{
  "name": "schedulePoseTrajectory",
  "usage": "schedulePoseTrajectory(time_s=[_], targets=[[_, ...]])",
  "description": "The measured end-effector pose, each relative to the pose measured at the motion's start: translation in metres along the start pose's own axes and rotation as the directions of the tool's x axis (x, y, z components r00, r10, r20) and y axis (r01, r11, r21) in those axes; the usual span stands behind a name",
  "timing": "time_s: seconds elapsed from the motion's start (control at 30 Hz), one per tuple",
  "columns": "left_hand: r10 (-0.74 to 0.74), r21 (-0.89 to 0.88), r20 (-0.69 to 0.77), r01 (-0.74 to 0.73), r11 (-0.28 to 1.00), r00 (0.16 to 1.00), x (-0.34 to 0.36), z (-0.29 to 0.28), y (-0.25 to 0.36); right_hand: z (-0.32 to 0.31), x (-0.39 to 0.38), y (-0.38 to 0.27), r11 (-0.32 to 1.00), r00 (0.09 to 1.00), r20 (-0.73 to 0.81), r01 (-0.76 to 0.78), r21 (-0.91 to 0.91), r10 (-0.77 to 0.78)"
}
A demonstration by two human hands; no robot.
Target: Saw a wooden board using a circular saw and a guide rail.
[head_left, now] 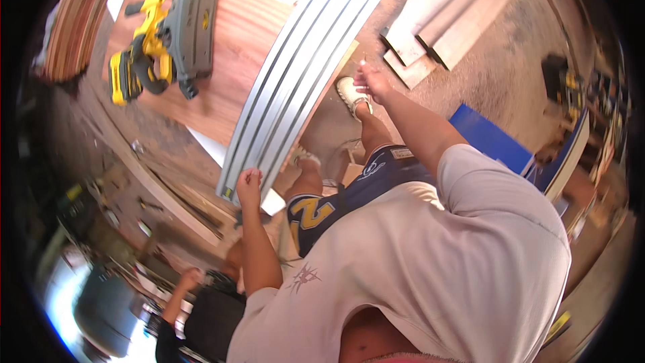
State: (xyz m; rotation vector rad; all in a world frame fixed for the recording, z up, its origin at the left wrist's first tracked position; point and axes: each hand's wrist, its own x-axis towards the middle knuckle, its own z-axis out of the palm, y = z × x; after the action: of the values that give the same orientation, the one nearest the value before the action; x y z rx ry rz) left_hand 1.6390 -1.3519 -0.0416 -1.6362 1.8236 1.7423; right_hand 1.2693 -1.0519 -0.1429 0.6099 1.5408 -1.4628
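Here my left hand point(248, 185) is curled shut around the near end of the rail point(306, 70), a long grey metal track with ribs running its length. The rail lies slantwise over the board point(232, 60), a reddish-brown sheet, and reaches away toward the top of the view. My right hand point(371, 81) is stretched out further along, fingers loosely spread just at the rail's edge; I cannot tell whether it actually grips or only touches.

I judge the rail stiff and fairly light for its length, but long enough to sag and swing if lifted from one end, and its smooth metal may slip. Two well-spaced holds along the edges seem best, clear of the thin lips.

The saw point(164, 37), yellow and black with a grey base, rests on the board to the left of the rail. A small yellow label sits at the rail's near corner, beside my left hand. A blue panel point(490, 138) lies on the floor to my right, and pale planks point(443, 23) lie beyond it.
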Motion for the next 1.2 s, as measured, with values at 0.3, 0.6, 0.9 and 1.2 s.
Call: schedulePoseTrajectory(time_s=[0.3,0.6,0.9,1.2], targets=[[0.590,0.629,0.362,-0.656,0.417,0.722,0.112,-0.040,0.072,0.093,-0.076,0.107,0.993,0.994,0.004,0.108,0.049,-0.109],[0.338,0.701,0.639,-0.704,0.113,0.690,0.130,-0.027,0.100,0.239,-0.100,0.186,0.903,0.917,-0.281,0.354,0.244,-0.283],[0.276,0.701,0.675,-0.711,0.049,0.684,0.136,-0.025,0.096,0.244,-0.096,0.194,0.925,0.865,-0.364,0.380,0.028,-0.344],[0.247,0.709,0.681,-0.705,0.012,0.690,0.140,-0.028,0.091,0.268,-0.087,0.208,0.892,0.823,-0.531,0.378,0.247,-0.201]])
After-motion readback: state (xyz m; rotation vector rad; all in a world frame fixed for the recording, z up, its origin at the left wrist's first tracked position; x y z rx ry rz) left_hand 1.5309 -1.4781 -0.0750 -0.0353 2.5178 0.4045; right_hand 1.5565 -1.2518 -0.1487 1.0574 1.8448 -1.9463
